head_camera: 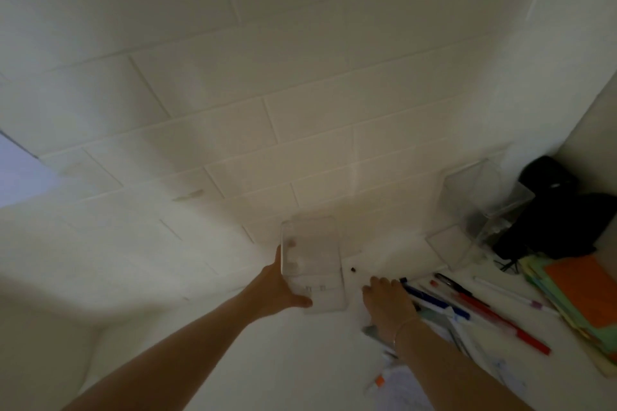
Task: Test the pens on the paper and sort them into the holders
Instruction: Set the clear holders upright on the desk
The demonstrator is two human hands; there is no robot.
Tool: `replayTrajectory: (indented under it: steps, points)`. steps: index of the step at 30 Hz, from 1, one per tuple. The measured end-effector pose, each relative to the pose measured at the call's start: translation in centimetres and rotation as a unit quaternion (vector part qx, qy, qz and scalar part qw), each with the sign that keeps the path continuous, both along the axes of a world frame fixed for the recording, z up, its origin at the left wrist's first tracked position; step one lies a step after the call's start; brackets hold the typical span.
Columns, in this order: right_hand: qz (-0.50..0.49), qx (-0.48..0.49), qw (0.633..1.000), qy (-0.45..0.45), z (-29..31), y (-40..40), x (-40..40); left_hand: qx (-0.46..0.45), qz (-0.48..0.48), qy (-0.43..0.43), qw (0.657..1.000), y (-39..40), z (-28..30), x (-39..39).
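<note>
A clear plastic holder (312, 260) stands at the back of the white table by the tiled wall. My left hand (277, 287) grips its left side, thumb under the front, fingers showing through the plastic. My right hand (387, 304) rests palm down on a pile of pens (467, 307), red, blue and black ones, lying to the right; whether its fingers hold a pen is hidden. A second clear holder (480, 210) stands further right against the wall. White paper (410, 387) with scribbles lies under my right forearm.
A stack of coloured paper with an orange sheet (587, 297) on top lies at the right edge. A black object (561, 210) sits in the right corner. A small black cap (353, 269) lies between the holder and my right hand. An orange cap (379, 380) lies near the paper.
</note>
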State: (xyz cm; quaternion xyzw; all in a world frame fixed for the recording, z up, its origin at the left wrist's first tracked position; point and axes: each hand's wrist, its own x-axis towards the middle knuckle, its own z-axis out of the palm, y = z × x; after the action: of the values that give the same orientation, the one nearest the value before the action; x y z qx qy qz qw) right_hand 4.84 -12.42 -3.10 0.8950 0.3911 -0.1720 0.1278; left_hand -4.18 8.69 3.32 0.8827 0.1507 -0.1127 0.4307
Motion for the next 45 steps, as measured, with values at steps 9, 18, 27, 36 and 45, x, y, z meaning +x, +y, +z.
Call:
replayTrajectory:
  steps: [9, 18, 27, 36, 45]
  points:
    - [-0.163, 0.060, 0.984, 0.045, 0.1, -3.3, 0.9, -0.008, -0.006, 0.012, 1.000, -0.9, -0.8, 1.6]
    - [-0.207, 0.155, 0.961, 0.099, 3.7, -5.0, 1.7, 0.109, 0.002, 0.164, 0.980, -5.2, 0.7, 3.0]
    - [-0.234, 0.300, 0.920, 0.090, 10.9, -8.1, -0.2, 0.015, -0.097, 0.330, 0.939, -8.5, 6.4, 0.9]
    - [-0.148, 0.239, 0.960, 0.013, 6.7, -13.0, -6.2, 0.087, -0.215, -0.028, 0.972, -13.6, -0.4, -6.1]
    - [-0.204, 0.177, 0.959, -0.081, 1.0, -15.4, -18.7, 0.136, -0.207, -0.257, 0.934, -15.5, -8.1, -14.1]
